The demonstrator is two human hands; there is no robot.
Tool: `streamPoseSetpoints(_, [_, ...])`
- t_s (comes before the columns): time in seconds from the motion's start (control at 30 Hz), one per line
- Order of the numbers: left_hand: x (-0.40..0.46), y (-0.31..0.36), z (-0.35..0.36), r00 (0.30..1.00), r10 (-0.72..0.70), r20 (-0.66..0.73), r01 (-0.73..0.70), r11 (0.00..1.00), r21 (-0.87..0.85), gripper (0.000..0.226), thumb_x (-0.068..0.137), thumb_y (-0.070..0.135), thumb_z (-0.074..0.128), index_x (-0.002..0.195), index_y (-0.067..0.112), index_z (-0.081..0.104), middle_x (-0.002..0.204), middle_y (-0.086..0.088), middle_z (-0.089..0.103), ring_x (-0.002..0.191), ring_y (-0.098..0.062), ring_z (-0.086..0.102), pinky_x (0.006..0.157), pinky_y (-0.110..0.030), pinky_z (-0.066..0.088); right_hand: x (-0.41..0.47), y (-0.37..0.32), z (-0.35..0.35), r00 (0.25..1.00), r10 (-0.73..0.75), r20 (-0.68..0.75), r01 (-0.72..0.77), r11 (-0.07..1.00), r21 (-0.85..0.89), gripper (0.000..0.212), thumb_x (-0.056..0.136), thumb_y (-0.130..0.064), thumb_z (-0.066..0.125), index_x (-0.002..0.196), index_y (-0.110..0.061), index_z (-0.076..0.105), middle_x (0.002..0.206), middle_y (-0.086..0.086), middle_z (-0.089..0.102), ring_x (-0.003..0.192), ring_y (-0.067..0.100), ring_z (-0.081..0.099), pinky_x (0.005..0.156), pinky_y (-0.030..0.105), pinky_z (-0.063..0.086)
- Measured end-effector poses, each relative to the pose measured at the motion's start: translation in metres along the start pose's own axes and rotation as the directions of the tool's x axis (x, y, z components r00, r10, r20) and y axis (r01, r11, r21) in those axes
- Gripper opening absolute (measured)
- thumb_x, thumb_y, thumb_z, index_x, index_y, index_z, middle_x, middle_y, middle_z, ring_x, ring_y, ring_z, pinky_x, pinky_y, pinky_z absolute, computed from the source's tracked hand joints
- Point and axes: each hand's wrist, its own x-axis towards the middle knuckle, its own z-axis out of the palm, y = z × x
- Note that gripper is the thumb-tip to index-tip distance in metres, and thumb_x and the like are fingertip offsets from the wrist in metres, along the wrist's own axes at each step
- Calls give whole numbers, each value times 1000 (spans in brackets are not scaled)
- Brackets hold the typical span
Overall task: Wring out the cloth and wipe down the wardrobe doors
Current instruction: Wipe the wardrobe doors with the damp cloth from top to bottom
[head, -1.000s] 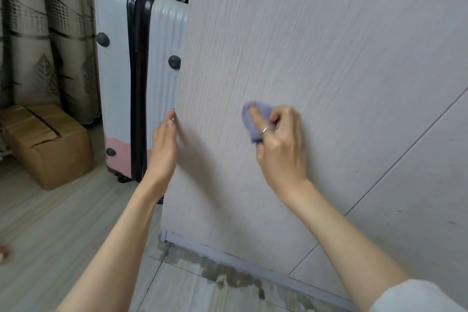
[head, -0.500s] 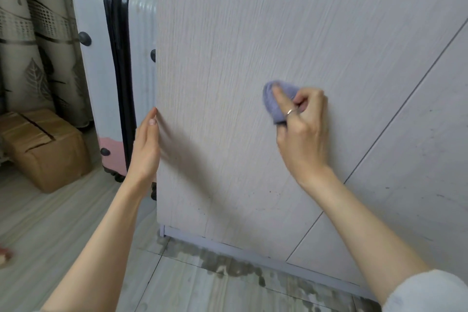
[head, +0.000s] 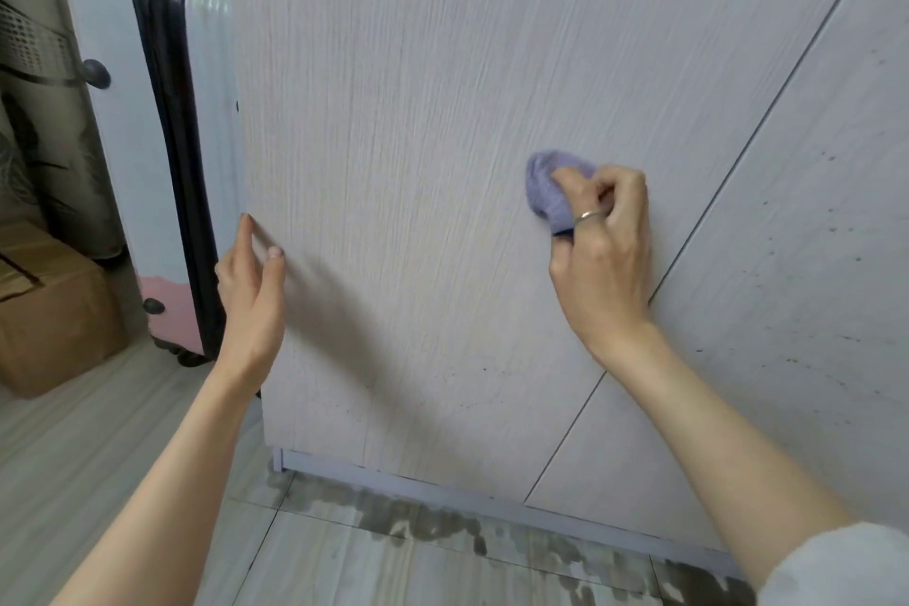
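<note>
A pale wood-grain wardrobe door fills most of the view, with a second door to its right across a thin gap. My right hand grips a small bunched purple cloth and presses it against the left door near the gap. My left hand lies with straight fingers along the door's left edge, fingertips touching it. Dark specks dot the lower part of both doors.
A white and pink suitcase with a black zip band stands just left of the wardrobe. A cardboard box sits on the floor beyond it, before a patterned curtain. Wet patches darken the floor tiles along the wardrobe's base.
My right hand has slid the cloth rightwards across the door, towards the gap between the doors. My left hand stays at the door's left edge.
</note>
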Motion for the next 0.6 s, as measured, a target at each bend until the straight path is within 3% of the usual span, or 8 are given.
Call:
streamPoseSetpoints(0.07, [-1, 0, -1, 1000, -1, 3, 1, 1000, 7, 51, 102, 39, 28, 149, 34, 9, 155, 3, 7, 143, -16, 9, 117, -47, 11, -31, 1, 7, 987, -145, 62, 148, 988, -43, 34, 81, -1, 39, 111, -15, 47, 98, 9, 37, 83, 26, 41, 62, 33, 36])
streamPoseSetpoints(0.17, [-2, -2, -4, 1000, -4, 11, 4, 1000, -7, 51, 102, 41, 28, 149, 37, 10, 155, 5, 7, 143, -15, 10, 116, -47, 11, -83, 11, 8, 826, -483, 292, 525, 847, -86, 20, 92, -1, 39, 107, -14, 46, 91, 12, 53, 75, 27, 50, 59, 32, 39])
streamPoseSetpoints(0.23, [-3, -1, -5, 1000, -1, 6, 1, 1000, -20, 49, 102, 41, 28, 148, 37, 13, 155, 5, 9, 143, -14, 12, 116, -44, 12, -78, 27, -2, 776, -536, 331, 592, 801, -88, 19, 91, -4, 46, 107, -15, 47, 90, 13, 59, 76, 27, 52, 61, 34, 36])
streamPoseSetpoints(0.3, [-3, 0, -6, 1000, 4, -3, -4, 999, -41, 48, 102, 39, 29, 148, 37, 16, 154, 6, 12, 141, -12, 16, 115, -39, 14, -50, 41, -13, 863, -453, 225, 491, 857, -155, 29, 86, -6, 51, 112, -16, 49, 101, 13, 49, 82, 28, 44, 65, 37, 30])
streamPoseSetpoints(0.37, [-4, 0, -6, 1000, 6, -8, -6, 999, -50, 47, 102, 39, 30, 147, 38, 19, 153, 7, 14, 140, -11, 18, 113, -37, 16, -14, 49, -26, 969, -238, 66, 247, 942, -227, 39, 79, -2, 52, 115, -16, 48, 103, 13, 40, 85, 30, 39, 67, 38, 27])
streamPoseSetpoints(0.47, [-4, 0, -6, 1000, 14, -18, -15, 999, -51, 48, 102, 39, 31, 148, 37, 19, 153, 6, 15, 141, -12, 18, 114, -38, 15, 14, 47, -33, 992, 29, -123, -56, 973, -225, 47, 69, 6, 51, 110, -17, 50, 98, 20, 48, 84, 30, 41, 68, 38, 31])
streamPoseSetpoints(0.53, [-4, 0, -5, 1000, 11, -16, -12, 999, -50, 48, 102, 38, 31, 148, 36, 18, 153, 6, 15, 141, -12, 18, 113, -36, 15, -2, 46, -29, 990, 39, -133, -62, 983, -172, 44, 70, 4, 52, 108, -18, 50, 100, 17, 44, 85, 28, 41, 71, 37, 33])
streamPoseSetpoints(0.6, [-4, 0, -4, 1000, 3, -10, -3, 999, -51, 48, 102, 37, 31, 148, 37, 17, 153, 6, 14, 140, -11, 19, 111, -34, 16, -44, 46, -22, 999, 27, -48, -33, 991, -133, 40, 72, -3, 51, 109, -18, 50, 100, 9, 36, 85, 27, 40, 71, 37, 33])
